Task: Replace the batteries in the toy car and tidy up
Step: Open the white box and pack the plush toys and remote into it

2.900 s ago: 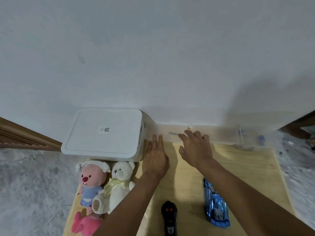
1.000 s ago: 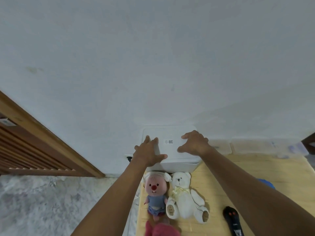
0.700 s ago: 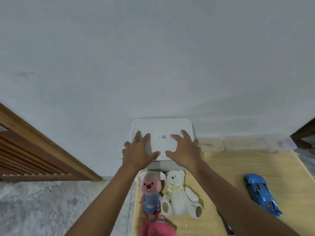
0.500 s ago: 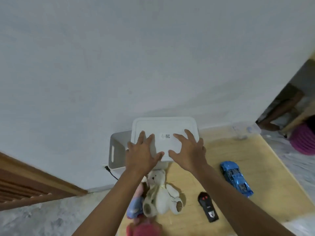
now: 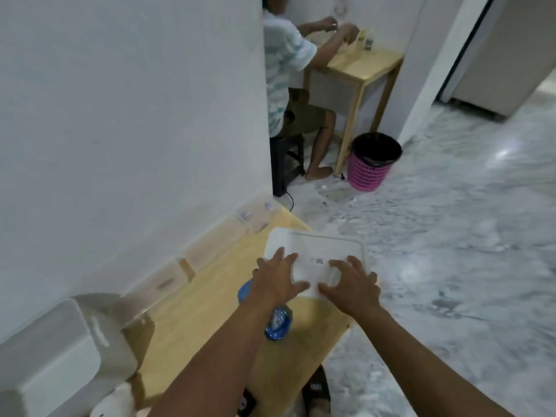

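A white wall (image 5: 120,115) fills the left side and pale marbled floor (image 5: 451,251) the right. Between them runs a light wooden bench (image 5: 210,299), from near left to far right. At its near left end stands a big white storage box (image 5: 60,350) with its top open. Its flat white lid (image 5: 319,245) is at the far right end, and part of it reaches past the edge over the floor. I cannot tell whether it rests on the wood or hangs just above.

Both hands are grasping the lid at its near edge. The left hand (image 5: 276,278) and right hand (image 5: 349,284) have fingers spread on top and thumbs along the rim. Clear plastic boxes (image 5: 210,251) line the wall. The blue toy car (image 5: 278,322) lies on the bench directly under the left wrist, partly hidden. No batteries can be seen. Far off, another person (image 5: 285,70) sits at a small table beside a pink waste basket (image 5: 370,167).

The main risk, as I judge it, is the lid. Let go this far over the edge, it could tip and slide to the floor. The left forearm is also low over the toy car, so drawing that arm back carelessly could knock it toward the right edge
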Tool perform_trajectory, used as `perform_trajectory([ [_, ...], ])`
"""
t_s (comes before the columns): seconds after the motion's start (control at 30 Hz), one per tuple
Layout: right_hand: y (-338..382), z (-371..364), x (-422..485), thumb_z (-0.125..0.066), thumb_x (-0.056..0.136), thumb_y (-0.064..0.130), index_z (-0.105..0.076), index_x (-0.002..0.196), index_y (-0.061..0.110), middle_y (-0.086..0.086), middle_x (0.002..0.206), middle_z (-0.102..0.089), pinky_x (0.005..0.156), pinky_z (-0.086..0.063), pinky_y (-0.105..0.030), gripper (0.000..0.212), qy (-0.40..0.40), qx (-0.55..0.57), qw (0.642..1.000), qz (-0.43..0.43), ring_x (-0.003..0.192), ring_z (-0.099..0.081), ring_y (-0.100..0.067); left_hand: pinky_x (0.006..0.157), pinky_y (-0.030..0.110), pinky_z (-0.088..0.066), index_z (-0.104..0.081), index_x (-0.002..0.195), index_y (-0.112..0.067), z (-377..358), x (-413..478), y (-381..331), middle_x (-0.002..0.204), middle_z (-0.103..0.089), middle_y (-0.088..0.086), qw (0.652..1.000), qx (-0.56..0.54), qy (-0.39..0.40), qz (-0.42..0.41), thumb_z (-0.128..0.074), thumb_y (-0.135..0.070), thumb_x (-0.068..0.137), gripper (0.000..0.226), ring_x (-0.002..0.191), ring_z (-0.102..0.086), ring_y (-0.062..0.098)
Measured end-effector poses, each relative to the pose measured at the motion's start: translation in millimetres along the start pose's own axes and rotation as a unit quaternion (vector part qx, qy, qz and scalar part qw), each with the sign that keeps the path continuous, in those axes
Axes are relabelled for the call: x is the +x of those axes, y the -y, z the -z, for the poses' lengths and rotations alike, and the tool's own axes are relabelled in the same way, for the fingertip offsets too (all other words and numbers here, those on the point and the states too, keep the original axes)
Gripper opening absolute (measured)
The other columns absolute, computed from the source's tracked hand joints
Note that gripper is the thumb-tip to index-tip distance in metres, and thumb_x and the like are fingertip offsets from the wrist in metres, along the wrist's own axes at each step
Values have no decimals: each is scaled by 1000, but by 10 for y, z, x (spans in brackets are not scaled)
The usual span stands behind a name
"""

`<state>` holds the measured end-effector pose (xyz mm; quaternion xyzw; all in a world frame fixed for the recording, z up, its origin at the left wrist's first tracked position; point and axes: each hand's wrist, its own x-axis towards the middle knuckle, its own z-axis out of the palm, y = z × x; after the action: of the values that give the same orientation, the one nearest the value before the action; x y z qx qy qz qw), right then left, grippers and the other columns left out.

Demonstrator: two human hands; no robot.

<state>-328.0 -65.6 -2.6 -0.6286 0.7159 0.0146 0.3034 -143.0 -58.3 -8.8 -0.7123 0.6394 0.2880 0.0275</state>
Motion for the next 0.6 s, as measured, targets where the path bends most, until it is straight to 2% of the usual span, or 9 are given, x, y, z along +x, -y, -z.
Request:
perform_trajectory([
  [0.2, -528, -260, 361, -67, 78, 58, -40, 144, 45, 7, 162, -16, 111, -32, -52, 73, 71, 27, 996, -39, 142, -28, -42, 124, 53, -21, -21, 162, -36, -494, 627, -37, 173, -2, -1, 997, 9, 74, -23, -65, -67, 87, 93, 154, -14, 42],
  [0.33, -650, -422, 321, -65, 84, 51, -35, 148, 43, 5, 164, -9, 112, -34, -52, 71, 92, -11, 996, -19, 141, -26, -42, 125, 58, -18, -22, 163, -34, -640, 688, 33, 173, 1, 1, 995, 48, 79, -40, -65, -60, 91, 88, 157, -3, 42],
  [0.43, -574, -392, 288, -57, 89, 53, -27, 151, 42, 3, 167, -1, 116, -25, -59, 69, 76, -81, 993, -32, 146, -17, -47, 125, 60, -14, -25, 161, -35, -589, 629, 87, 173, -5, -1, 998, 7, 49, -48, -61, -54, 96, 77, 159, 1, 35],
  [0.5, -430, -324, 265, -54, 91, 54, -27, 152, 40, -1, 168, -3, 116, -19, -61, 67, 38, -128, 991, -4, 148, -15, -46, 126, 52, -19, -34, 158, -32, -468, 498, 183, 171, -20, 0, 997, -58, 1, -57, -60, -49, 97, 68, 158, -11, 31],
  [0.6, -5, -288, 176, -54, 92, 52, -47, 141, 36, 1, 156, -37, 112, -31, -52, 52, -7, -144, 982, 121, 136, -44, -31, 117, 39, -36, -52, 148, -26, -208, 52, 375, 156, -48, 0, 988, -129, -84, -31, -63, -40, 98, 53, 144, -42, 25],
])
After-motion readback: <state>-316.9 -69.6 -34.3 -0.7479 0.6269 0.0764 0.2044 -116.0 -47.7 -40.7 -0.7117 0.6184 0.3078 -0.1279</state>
